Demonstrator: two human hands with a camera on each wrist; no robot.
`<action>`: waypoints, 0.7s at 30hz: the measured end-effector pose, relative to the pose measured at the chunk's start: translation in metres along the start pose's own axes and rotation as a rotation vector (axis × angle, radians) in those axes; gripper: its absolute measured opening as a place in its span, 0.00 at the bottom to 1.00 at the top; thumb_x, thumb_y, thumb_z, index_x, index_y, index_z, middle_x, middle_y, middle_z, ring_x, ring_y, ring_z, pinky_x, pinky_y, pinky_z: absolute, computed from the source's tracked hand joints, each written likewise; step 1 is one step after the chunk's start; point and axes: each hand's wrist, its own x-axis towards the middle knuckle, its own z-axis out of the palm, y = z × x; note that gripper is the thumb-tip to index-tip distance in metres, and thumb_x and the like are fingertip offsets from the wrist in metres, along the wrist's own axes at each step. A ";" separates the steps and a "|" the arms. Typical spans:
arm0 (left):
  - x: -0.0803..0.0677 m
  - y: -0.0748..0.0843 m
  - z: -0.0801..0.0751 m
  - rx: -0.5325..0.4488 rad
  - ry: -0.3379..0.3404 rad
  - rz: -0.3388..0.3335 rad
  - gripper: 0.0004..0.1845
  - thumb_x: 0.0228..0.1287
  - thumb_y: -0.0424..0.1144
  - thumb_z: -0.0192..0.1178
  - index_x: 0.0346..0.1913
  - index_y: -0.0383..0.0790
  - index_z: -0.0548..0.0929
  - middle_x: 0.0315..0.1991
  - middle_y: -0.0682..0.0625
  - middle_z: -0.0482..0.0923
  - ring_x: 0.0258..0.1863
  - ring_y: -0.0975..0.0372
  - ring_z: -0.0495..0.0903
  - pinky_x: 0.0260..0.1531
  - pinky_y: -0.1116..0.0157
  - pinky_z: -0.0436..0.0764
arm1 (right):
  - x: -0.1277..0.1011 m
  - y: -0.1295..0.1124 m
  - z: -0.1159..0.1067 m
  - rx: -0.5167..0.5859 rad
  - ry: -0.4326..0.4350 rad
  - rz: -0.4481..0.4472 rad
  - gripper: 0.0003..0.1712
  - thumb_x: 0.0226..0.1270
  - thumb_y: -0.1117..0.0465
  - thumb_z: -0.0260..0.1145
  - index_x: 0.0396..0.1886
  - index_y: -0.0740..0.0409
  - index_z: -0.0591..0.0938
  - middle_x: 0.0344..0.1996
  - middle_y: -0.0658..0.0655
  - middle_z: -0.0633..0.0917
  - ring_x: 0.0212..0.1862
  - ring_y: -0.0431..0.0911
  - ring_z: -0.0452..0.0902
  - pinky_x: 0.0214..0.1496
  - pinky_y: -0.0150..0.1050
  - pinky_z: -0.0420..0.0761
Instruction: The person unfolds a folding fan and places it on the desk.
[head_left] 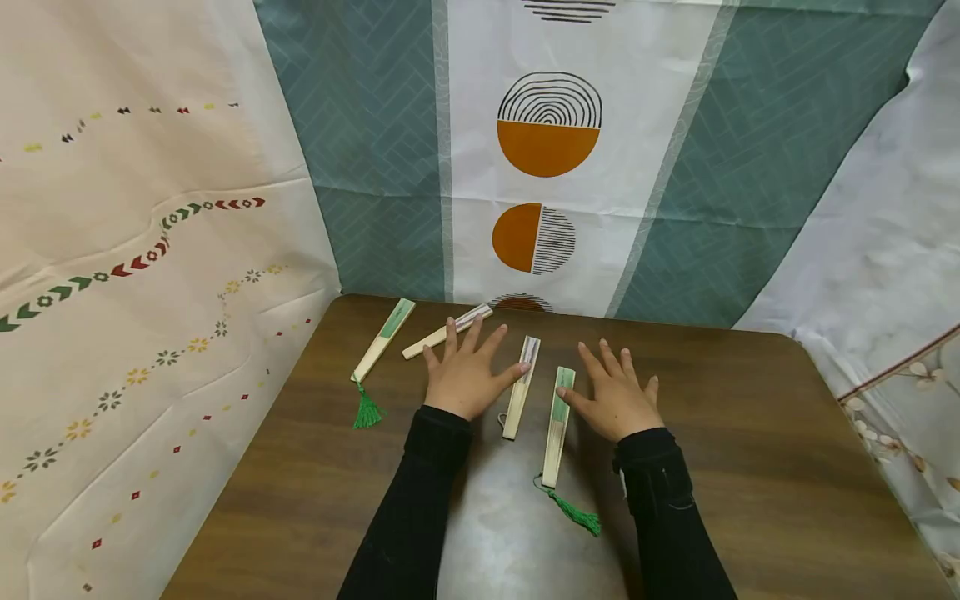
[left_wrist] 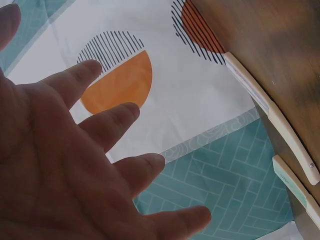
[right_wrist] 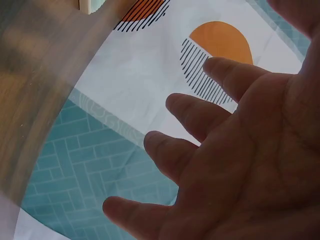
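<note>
Several folded hand fans lie on the table. At the far left is a green-and-cream fan [head_left: 384,340] with a green tassel [head_left: 367,410]. A pale-patterned fan [head_left: 448,332] lies slanted behind my left hand [head_left: 465,377]. Another pale-patterned fan [head_left: 517,400] with a small cord loop sits between the hands, partly under the left thumb. Beside my right hand [head_left: 618,398] is a second green-and-cream fan [head_left: 555,433], its tassel [head_left: 577,513] toward me; the right thumb overlaps its edge. Both hands are spread with fingers straight, gripping nothing. Whether the thumbs touch the fans I cannot tell.
The brown wooden table [head_left: 750,433] has rounded back corners. A teal and white patterned cloth [head_left: 375,167] hangs behind it. A cream embroidered cloth [head_left: 150,333] covers the left side, and a white floral cloth [head_left: 885,250] the right.
</note>
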 end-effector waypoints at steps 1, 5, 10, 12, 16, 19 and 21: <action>-0.001 -0.001 0.000 0.000 -0.003 -0.001 0.44 0.80 0.78 0.55 0.91 0.65 0.64 0.96 0.49 0.49 0.95 0.36 0.37 0.85 0.16 0.48 | 0.000 0.000 0.001 -0.002 -0.005 0.005 0.54 0.85 0.32 0.66 0.96 0.47 0.54 0.94 0.68 0.49 0.93 0.76 0.38 0.82 0.94 0.39; -0.005 -0.002 0.000 -0.006 -0.010 -0.002 0.45 0.80 0.78 0.55 0.91 0.65 0.64 0.96 0.48 0.49 0.95 0.36 0.37 0.85 0.16 0.48 | -0.002 0.000 0.003 -0.004 -0.027 0.024 0.55 0.85 0.32 0.65 0.96 0.46 0.53 0.95 0.67 0.49 0.93 0.75 0.38 0.83 0.93 0.39; -0.005 -0.002 -0.001 -0.007 -0.006 0.011 0.45 0.80 0.78 0.56 0.91 0.65 0.63 0.96 0.47 0.49 0.95 0.35 0.37 0.85 0.16 0.47 | -0.004 0.000 0.001 -0.003 -0.016 0.031 0.54 0.84 0.32 0.66 0.96 0.48 0.55 0.94 0.68 0.51 0.93 0.75 0.39 0.83 0.94 0.39; -0.005 -0.002 -0.002 -0.007 -0.009 0.011 0.45 0.80 0.78 0.56 0.91 0.66 0.63 0.96 0.46 0.49 0.95 0.34 0.37 0.85 0.16 0.48 | -0.004 0.000 0.001 -0.005 -0.017 0.038 0.54 0.84 0.32 0.66 0.96 0.49 0.55 0.94 0.69 0.52 0.93 0.75 0.40 0.83 0.94 0.39; -0.007 -0.002 -0.002 -0.009 -0.025 0.002 0.45 0.79 0.78 0.56 0.92 0.68 0.62 0.96 0.44 0.48 0.94 0.32 0.38 0.85 0.16 0.48 | -0.002 -0.001 0.007 -0.029 -0.038 0.062 0.54 0.84 0.32 0.66 0.95 0.53 0.57 0.93 0.70 0.56 0.93 0.75 0.43 0.84 0.93 0.44; -0.008 -0.002 -0.003 -0.010 -0.031 0.005 0.45 0.80 0.78 0.55 0.92 0.69 0.61 0.96 0.44 0.47 0.94 0.32 0.37 0.85 0.16 0.48 | 0.001 -0.001 0.016 -0.055 -0.056 0.083 0.54 0.84 0.32 0.66 0.93 0.58 0.61 0.90 0.72 0.62 0.92 0.76 0.50 0.84 0.92 0.50; -0.008 -0.002 -0.004 -0.010 -0.032 0.013 0.45 0.80 0.78 0.55 0.92 0.69 0.61 0.96 0.45 0.47 0.95 0.33 0.37 0.85 0.16 0.47 | 0.004 -0.001 0.024 -0.070 -0.069 0.098 0.53 0.84 0.34 0.67 0.92 0.61 0.63 0.89 0.73 0.65 0.91 0.76 0.53 0.85 0.91 0.52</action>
